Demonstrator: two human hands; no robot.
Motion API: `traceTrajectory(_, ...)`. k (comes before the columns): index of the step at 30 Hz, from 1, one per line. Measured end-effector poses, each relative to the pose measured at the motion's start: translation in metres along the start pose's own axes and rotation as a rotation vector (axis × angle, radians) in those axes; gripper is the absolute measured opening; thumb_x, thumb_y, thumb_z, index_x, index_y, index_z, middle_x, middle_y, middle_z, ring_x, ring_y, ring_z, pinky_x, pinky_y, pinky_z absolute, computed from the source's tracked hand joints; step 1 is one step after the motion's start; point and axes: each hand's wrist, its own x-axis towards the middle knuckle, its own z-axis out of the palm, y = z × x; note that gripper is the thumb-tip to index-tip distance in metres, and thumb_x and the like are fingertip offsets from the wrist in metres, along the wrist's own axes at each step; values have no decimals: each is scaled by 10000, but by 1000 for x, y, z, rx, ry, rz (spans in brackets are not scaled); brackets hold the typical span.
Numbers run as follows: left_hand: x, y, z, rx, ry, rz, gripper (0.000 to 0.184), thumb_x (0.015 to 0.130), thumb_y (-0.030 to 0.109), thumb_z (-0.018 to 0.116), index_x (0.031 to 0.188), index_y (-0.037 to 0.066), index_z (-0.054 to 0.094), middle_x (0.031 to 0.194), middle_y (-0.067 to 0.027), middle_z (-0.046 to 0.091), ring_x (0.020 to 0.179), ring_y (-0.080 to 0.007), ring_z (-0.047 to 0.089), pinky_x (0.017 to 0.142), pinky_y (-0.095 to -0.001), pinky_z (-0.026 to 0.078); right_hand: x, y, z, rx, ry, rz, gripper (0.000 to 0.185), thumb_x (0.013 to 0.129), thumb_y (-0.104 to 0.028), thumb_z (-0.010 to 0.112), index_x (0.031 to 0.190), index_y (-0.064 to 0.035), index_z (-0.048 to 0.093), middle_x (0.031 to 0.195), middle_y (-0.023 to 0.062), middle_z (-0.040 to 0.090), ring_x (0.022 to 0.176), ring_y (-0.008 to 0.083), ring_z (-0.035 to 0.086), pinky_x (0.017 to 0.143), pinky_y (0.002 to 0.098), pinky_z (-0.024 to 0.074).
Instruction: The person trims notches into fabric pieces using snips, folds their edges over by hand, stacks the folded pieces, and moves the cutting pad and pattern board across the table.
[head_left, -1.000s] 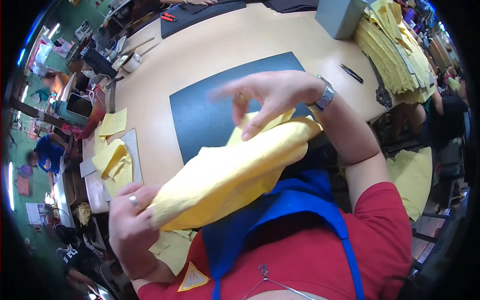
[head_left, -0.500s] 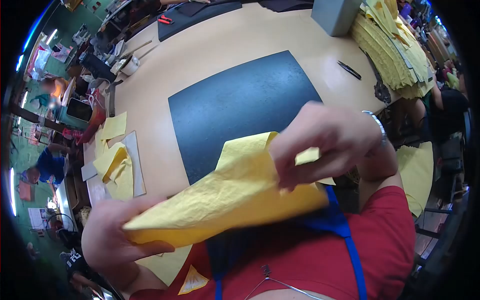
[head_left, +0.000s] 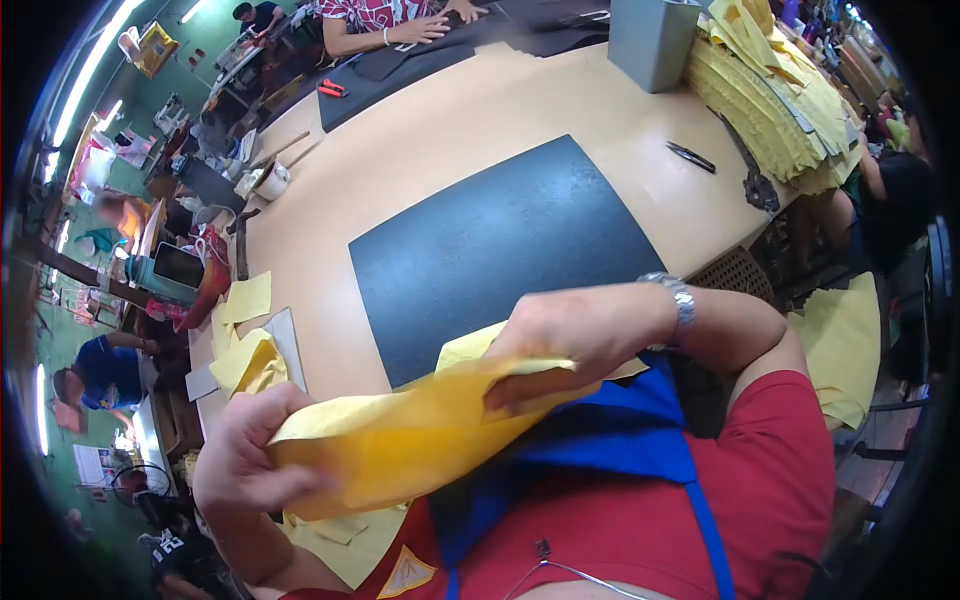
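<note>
Between my two hands a yellow piece of material (head_left: 410, 455) is stretched above my lap, partly blurred by motion. My left hand (head_left: 255, 450) grips its left end, thumb in front. Toward the right end, my right hand (head_left: 570, 335), with a metal watch on the wrist, is closed on the material, its fingertips partly hidden in the fold. Just beyond the piece lies a dark mat (head_left: 500, 250) on the wooden table (head_left: 420, 150).
Yellow pieces (head_left: 250, 360) lie at the table's left edge. A black snipping tool (head_left: 691, 157), a grey bin (head_left: 650, 45) and a yellow stack (head_left: 760, 110) are at right. Across the table, a co-worker's hands (head_left: 430, 28) rest on dark material, near a red tool (head_left: 332, 88).
My right hand was open above the material, then came down and closed on it. The yellow piece has turned and shifted. The view has tilted up, showing more of the co-worker.
</note>
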Motion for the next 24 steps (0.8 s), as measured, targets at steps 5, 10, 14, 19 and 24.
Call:
traceTrajectory(5,2,-7,-34,308,-585,-70,251,725,152,859,893,32,717,805,-78,701,733,-191,663,767,-280,482,-40,-32,-54,0,123,35,125,914,-64,647,1001,16,687,888,108,701,796,151,641,724,282,498)
traceTrajectory(10,17,-44,-54,-212,162,75,482,762,210,781,1145,-29,611,1065,-101,674,908,-192,645,836,-342,494,-47,-10,-119,-267,400,422,221,895,-198,707,957,13,697,773,14,677,705,114,595,685,261,493)
traceTrajectory(14,135,-141,-114,132,555,-14,587,913,425,647,1315,14,528,1139,-62,624,992,-132,591,844,-303,491,-10,73,-181,-777,700,272,414,919,-397,647,1185,-81,639,1076,109,678,956,192,626,853,350,488)
traceTrajectory(19,191,-235,-57,-194,618,-269,805,914,569,577,1429,-14,370,1356,-169,506,1226,-255,513,1025,-382,417,-28,148,-141,-1174,612,415,663,890,-616,567,1392,-188,503,1391,178,523,1263,335,515,1071,521,347)
traceTrajectory(24,171,-241,-2,29,692,-67,937,862,406,727,1487,-61,208,1490,-248,361,1383,-333,373,1114,-383,341,-64,181,-89,-988,504,588,660,951,-634,404,1458,-213,440,1566,104,313,1472,308,215,1158,621,123)
